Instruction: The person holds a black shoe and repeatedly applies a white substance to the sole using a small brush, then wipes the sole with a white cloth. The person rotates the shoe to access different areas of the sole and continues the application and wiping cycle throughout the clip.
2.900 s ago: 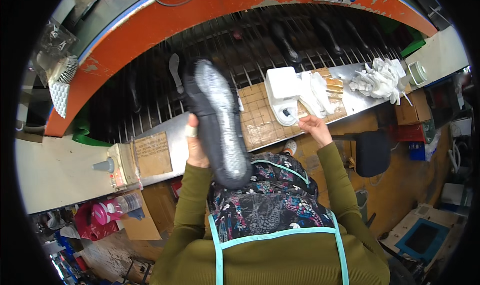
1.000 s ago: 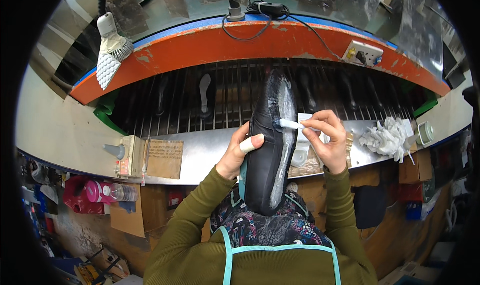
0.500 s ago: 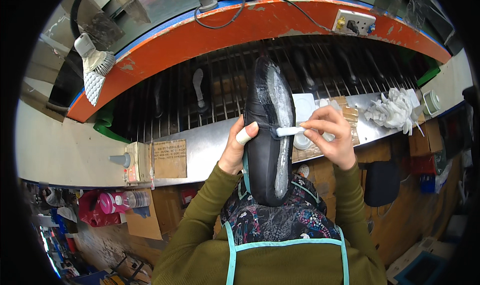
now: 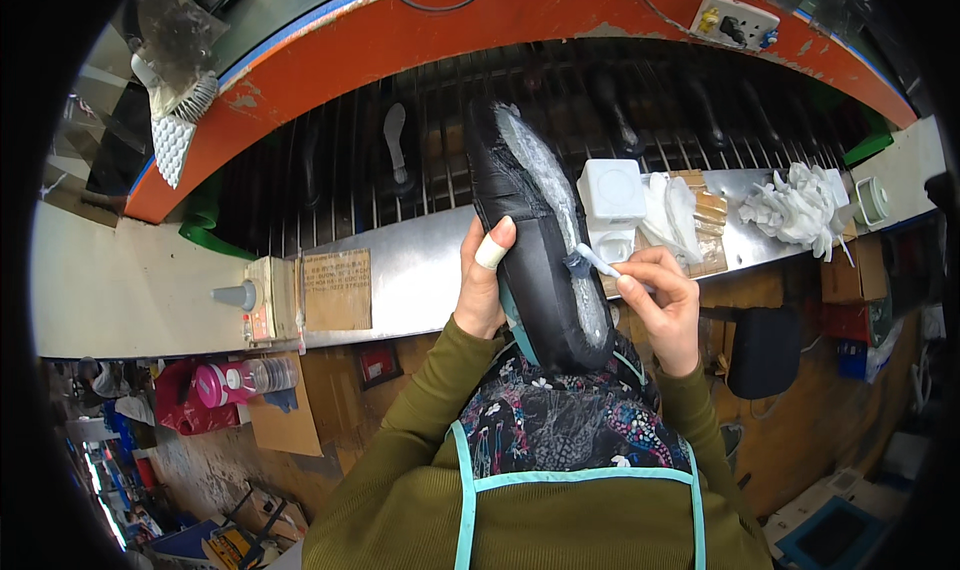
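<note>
My left hand [image 4: 483, 275] grips a black shoe [image 4: 540, 280] from its left side, the thumb, wrapped in white tape, lying on top. The shoe is turned underside up, its far end leaning left, and a whitish-grey coated strip runs along it. Between the fingers and thumb of my right hand [image 4: 665, 300] is a small brush [image 4: 598, 260] with a pale handle. Its dark bristles meet the shoe's right edge, about midway along. Just right of the shoe stands a white plastic container [image 4: 612, 195], with white gloves or cloth [image 4: 672, 215] beside it.
Beyond a metal ledge [image 4: 420, 260] lies a rack of rods holding several dark shoe-sole shapes, under an orange beam [image 4: 420, 50]. Crumpled white tissue [image 4: 795, 210] sits at right. A cardboard piece [image 4: 337, 295] lies on the left, near a pink-lidded bottle [image 4: 225, 382].
The shoe has tilted, its far end swinging left and its near end right. The brush has shifted from across the coated strip toward the shoe's right edge. Both hands keep their holds.
</note>
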A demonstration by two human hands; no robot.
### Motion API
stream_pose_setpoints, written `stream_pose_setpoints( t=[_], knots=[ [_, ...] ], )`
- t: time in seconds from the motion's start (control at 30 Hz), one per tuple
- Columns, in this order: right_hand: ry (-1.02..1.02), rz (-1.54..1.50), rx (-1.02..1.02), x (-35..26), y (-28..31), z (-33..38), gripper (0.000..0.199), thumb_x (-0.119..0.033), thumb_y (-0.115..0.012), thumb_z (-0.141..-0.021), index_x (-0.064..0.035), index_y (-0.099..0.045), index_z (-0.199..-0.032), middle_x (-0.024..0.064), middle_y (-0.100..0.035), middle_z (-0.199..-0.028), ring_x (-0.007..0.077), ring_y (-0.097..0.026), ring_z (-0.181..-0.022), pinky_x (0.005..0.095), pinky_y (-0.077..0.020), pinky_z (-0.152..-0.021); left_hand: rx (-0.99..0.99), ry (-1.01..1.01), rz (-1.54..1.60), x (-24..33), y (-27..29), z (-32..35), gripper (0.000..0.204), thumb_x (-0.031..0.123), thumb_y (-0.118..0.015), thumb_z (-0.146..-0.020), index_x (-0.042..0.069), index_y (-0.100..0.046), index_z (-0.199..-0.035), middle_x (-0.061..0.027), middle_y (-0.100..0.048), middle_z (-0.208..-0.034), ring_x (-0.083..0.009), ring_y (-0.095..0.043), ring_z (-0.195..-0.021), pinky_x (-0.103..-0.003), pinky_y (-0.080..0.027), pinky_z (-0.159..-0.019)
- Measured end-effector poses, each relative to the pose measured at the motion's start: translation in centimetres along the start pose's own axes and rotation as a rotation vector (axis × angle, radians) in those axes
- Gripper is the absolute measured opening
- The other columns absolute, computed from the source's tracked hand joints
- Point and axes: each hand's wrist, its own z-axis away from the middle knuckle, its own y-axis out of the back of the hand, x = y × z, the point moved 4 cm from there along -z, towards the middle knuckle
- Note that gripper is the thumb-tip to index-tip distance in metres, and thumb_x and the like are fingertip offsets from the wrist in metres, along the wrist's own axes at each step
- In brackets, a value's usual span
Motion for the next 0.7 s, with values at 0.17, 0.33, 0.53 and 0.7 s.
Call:
stream_pose_setpoints(
  t=[0.17,0.33,0.53,0.7],
  knots=[
    [0.046,0.061,0.082,0.3,-1.1,0.5,0.015,-0.005,-0.071,-0.082,-0.0011,-0.073,-0.097,0.0054,-0.058,-0.087,0.0135,-0.056,-0.08,0.0242,-0.045,-0.069,0.057,-0.078,-0.011,0.4,0.0,0.2,0.049,0.032,-0.065,-0.087,0.002,-0.05,-0.122,-0.0101,-0.059,-0.111,-0.0178,-0.061,-0.097,-0.031,-0.051,-0.086],
    [0.117,0.147,0.116,-1.1,-1.9,-1.1,0.016,-0.004,-0.071,-0.082,-0.0015,-0.073,-0.098,0.0055,-0.057,-0.089,0.0107,-0.055,-0.077,0.0225,-0.0447,-0.06,0.046,-0.095,-0.111,0.5,0.2,0.0,0.054,0.039,-0.063,-0.087,0.003,-0.047,-0.124,-0.0113,-0.06,-0.11,-0.0201,-0.063,-0.097,-0.033,-0.055,-0.085],
    [0.24,0.353,0.169,-1.1,-2.1,-2.5,0.018,-0.005,-0.073,-0.079,-0.0063,-0.074,-0.097,0.0025,-0.058,-0.09,0.0106,-0.054,-0.068,0.0259,-0.0406,-0.069,0.022,-0.115,-0.124,0.6,0.6,-0.2,0.051,0.033,-0.065,-0.086,0.003,-0.048,-0.124,-0.011,-0.06,-0.109,-0.0192,-0.063,-0.094,-0.033,-0.055,-0.084],
    [0.355,0.365,0.159,-1.4,-2.0,-3.8,0.018,-0.006,-0.074,-0.079,-0.0076,-0.074,-0.097,0.0022,-0.058,-0.09,0.0103,-0.054,-0.065,0.0258,-0.0393,-0.071,0.033,-0.091,-0.101,1.5,0.2,-0.2,0.052,0.028,-0.068,-0.083,0.0,-0.049,-0.122,-0.0087,-0.059,-0.109,-0.0151,-0.059,-0.096,-0.029,-0.05,-0.085]
  ],
)
